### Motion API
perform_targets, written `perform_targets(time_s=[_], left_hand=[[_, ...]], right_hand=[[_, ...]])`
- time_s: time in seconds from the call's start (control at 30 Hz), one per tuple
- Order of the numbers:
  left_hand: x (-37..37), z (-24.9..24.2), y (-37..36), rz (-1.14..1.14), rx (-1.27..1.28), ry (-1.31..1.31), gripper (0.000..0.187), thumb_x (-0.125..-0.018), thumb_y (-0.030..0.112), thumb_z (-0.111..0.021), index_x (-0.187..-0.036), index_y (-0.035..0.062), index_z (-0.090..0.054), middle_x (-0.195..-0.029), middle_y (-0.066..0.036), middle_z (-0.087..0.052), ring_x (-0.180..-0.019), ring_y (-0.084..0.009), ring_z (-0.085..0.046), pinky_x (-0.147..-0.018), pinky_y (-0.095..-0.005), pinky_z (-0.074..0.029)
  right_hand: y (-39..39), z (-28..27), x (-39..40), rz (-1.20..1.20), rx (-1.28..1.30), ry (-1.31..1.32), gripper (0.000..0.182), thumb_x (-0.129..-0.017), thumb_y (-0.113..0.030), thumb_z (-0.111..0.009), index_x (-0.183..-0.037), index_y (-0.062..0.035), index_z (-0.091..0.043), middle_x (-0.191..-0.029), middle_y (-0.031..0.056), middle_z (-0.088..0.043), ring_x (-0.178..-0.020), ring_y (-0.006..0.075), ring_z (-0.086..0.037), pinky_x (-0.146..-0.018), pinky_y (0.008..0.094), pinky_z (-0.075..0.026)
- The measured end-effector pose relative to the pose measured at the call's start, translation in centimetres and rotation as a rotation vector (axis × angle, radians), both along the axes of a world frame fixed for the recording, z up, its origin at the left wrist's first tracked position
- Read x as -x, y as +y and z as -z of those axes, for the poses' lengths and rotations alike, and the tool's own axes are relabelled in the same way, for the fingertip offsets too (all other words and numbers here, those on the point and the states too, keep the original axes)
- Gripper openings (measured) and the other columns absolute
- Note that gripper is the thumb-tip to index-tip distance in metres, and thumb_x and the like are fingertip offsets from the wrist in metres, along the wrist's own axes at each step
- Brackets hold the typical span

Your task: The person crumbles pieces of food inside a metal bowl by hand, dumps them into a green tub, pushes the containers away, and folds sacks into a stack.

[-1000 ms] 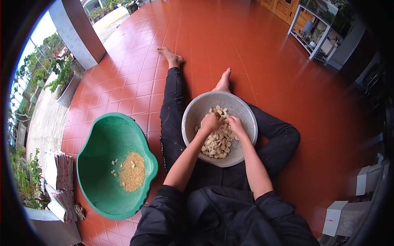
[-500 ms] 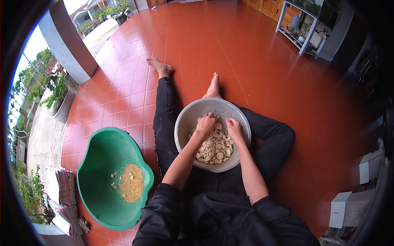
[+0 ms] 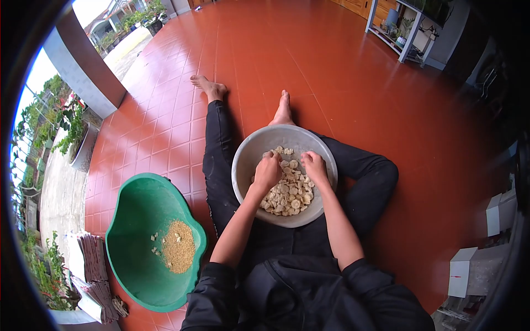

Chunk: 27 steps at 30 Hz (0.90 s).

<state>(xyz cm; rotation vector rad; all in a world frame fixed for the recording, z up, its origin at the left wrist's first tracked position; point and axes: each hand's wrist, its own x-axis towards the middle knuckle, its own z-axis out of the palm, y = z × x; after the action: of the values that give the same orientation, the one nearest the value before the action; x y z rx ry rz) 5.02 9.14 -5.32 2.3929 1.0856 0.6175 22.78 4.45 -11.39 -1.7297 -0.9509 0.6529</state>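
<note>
A round grey basin [image 3: 243,193] rests in my lap between my legs. Pale, dry, roundish flat pieces [image 3: 292,193] are heaped in its near half, and a small separate cluster of pieces [image 3: 284,150] lies by the far wall. My left hand [image 3: 268,171] is over the left side of the heap, fingers curled down. Across from it, inside the right wall, my right hand [image 3: 314,167] has its fingers drawn together in a pinch. Whatever either set of fingertips holds is too small or hidden to make out.
Left of my leg stands a large green basin [image 3: 132,220] with yellowish grain-like crumbs [image 3: 178,248] and a few pale bits. Bundled stacks of paper [image 3: 91,265] are beyond it. Boxes [image 3: 469,270] sit at the right. A pillar [image 3: 88,60] rises from the red tiled floor [image 3: 342,94].
My left hand has drawn back and left from the far side of the grey basin, uncovering the small cluster there. My right hand stays near the right wall. The view has shifted slightly.
</note>
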Motion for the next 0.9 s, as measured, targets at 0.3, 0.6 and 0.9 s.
perform_targets(time_s=[0.3,0.6,0.9], left_hand=[[-4.9,1.0,-0.1,0.117,-0.197,0.267,0.015,-0.076,0.008,-0.064,-0.089,0.0026,-0.069,-0.095,-0.015,-0.064,-0.091,-0.0249,-0.064,-0.080,-0.0376,-0.052],[1.2,-6.5,-3.6,-0.018,0.571,-0.515,0.023,-0.089,0.019,-0.065,-0.093,-0.0037,-0.063,-0.077,-0.005,-0.065,-0.069,-0.0083,-0.059,-0.065,-0.0231,-0.047],[1.9,-6.4,-7.7,-0.089,0.256,-0.478,0.030,-0.099,0.023,-0.044,-0.087,-0.0045,-0.048,-0.072,-0.025,-0.056,-0.066,-0.0388,-0.056,-0.062,-0.0415,-0.044]], right_hand=[[-0.7,-1.5,-0.1,0.070,-0.041,-0.137,0.024,-0.094,-0.019,-0.052,-0.092,0.0019,-0.065,-0.076,0.0099,-0.066,-0.070,0.0161,-0.064,-0.065,0.0294,-0.051],[-2.3,-7.2,4.4,-0.141,-0.284,0.176,0.062,-0.100,-0.047,-0.026,-0.063,-0.0041,-0.049,-0.055,0.0028,-0.048,-0.054,0.0123,-0.048,-0.053,0.0286,-0.040],[-4.1,-9.6,8.2,-0.188,-0.462,-0.026,0.035,-0.098,-0.024,-0.043,-0.075,0.0012,-0.050,-0.059,0.0119,-0.049,-0.055,0.0174,-0.049,-0.053,0.0350,-0.038]])
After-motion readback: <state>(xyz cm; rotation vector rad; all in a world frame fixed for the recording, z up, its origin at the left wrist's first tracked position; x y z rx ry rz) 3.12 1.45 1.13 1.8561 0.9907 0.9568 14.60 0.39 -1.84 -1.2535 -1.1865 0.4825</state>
